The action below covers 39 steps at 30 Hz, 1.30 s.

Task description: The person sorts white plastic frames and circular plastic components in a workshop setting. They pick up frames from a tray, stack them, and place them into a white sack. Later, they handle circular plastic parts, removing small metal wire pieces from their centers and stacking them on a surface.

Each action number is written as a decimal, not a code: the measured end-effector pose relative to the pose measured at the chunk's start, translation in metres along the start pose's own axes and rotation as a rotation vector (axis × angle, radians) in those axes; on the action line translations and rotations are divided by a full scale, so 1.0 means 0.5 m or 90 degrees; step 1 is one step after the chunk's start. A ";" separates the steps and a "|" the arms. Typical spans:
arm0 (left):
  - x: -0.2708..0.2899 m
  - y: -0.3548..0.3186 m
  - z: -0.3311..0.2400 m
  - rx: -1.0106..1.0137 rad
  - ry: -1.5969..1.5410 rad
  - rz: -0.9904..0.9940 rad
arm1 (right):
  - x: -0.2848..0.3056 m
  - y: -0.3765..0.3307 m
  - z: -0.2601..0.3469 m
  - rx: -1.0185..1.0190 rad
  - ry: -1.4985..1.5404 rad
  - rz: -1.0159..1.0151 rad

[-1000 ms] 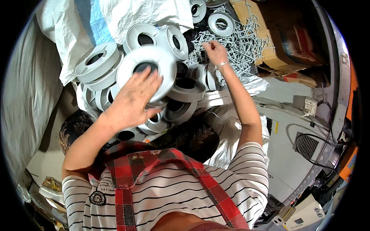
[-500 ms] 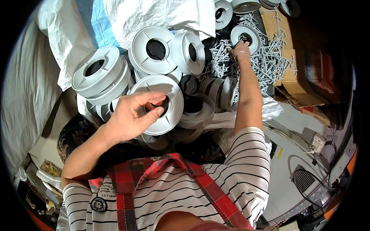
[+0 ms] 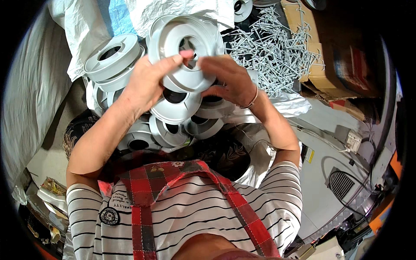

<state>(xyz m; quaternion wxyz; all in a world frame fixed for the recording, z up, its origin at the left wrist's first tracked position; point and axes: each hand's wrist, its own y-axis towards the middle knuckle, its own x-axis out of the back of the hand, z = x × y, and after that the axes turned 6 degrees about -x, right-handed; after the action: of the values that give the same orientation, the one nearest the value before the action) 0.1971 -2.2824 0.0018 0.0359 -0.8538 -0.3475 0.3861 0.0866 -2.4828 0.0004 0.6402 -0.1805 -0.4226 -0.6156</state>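
Note:
Over the middle of the heap, a round light-grey plastic ring (image 3: 174, 37) with a central hole is held up tilted. My left hand (image 3: 149, 78) grips it, thumb at the hole and the other fingers partly hidden by the ring. My right hand (image 3: 232, 80) is at the ring's right side; its fingers are smeared by motion, so whether they hold it is unclear. Underneath, another ring (image 3: 173, 113) lies near my left wrist, among several similar pieces. A stack of rings (image 3: 97, 68) stands left of my left hand.
A pile of thin grey nail-like pins (image 3: 273, 47) lies at the far right, beside a cardboard box (image 3: 314, 56). White woven sacking (image 3: 182, 11) covers the back. On the right, a cable with a white plug box (image 3: 353, 141) crosses a grey panel (image 3: 320, 173).
My right hand has come back from the pin pile to the middle. The ring that lay there is gone from the pile. My left hand, open before, now grips a ring.

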 end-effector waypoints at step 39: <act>0.020 -0.107 -0.060 0.133 -0.017 0.297 | 0.067 0.041 0.245 -0.021 -0.270 0.211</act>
<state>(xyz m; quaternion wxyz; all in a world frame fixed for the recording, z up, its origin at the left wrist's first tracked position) 0.1919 -2.2298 0.0340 0.0290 -0.8972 -0.0996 0.4292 0.0628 -2.4084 0.1028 0.6263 -0.3824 -0.5020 -0.4577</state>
